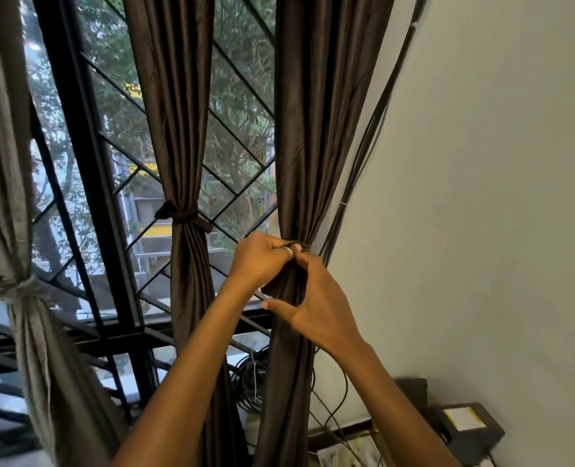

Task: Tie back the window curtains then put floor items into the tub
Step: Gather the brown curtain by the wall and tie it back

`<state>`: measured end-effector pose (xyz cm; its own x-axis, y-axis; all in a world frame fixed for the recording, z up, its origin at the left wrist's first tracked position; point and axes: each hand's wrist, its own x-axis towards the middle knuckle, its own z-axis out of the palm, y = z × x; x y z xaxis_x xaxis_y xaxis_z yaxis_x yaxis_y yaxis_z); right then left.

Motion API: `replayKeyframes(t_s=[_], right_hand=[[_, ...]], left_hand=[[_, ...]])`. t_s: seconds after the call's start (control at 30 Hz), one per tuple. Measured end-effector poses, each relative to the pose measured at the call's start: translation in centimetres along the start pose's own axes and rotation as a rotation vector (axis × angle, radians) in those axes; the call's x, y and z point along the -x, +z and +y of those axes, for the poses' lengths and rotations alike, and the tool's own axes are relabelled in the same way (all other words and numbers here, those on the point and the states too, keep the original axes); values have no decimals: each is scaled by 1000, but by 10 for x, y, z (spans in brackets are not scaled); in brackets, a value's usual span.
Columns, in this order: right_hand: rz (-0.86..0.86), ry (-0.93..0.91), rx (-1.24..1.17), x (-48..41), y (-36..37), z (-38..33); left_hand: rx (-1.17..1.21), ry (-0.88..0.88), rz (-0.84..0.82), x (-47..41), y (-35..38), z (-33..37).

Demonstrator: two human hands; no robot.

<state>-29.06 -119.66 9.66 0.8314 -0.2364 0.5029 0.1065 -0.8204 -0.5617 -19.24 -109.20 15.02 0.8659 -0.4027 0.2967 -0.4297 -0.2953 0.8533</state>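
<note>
Three curtains hang at the barred window. The grey left curtain (13,183) is bunched by a knot at its waist. The dark brown middle curtain (175,123) is cinched by a brown tie-back (183,216). The dark brown right curtain (316,129) is gathered at its waist, where both my hands work. My left hand (262,254), with a ring on one finger, pinches the tie band against the curtain. Just below and to the right, my right hand (316,298) grips the band's loose end. The band itself is mostly hidden by my fingers. No tub is in view.
A black window grille (87,163) lies behind the curtains. Black cables (363,156) run down the wall edge to a coil (250,382) near the sill. A dark box with a yellow label (464,426) and papers (343,453) sit at the bottom right by the white wall.
</note>
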Motion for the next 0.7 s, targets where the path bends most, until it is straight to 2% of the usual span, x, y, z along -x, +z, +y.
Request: replayKeyframes(t_s=[0.2,0.27,0.33,0.4,0.43,0.53,0.7], right_hand=[[205,-132,67,5,11,6],[220,-192,84,3,11,9],[169,-267,144,2,11,13],[104,-324,166,0,12,19],[72,-338,159,-1,12,21],[57,-349,151,-2,6,23],[181,-374,86,-7,-17,20]], left_hand=[[93,-74,-29,1,3,-1],[106,-64,-29,1,1,-2],[-144,20,10,2,-2,-3],[-443,123,116,10,-2,0],[-506,189,153,12,-1,1],[-456,328,108,14,2,-6],[-145,269,-38,7,2,-36]])
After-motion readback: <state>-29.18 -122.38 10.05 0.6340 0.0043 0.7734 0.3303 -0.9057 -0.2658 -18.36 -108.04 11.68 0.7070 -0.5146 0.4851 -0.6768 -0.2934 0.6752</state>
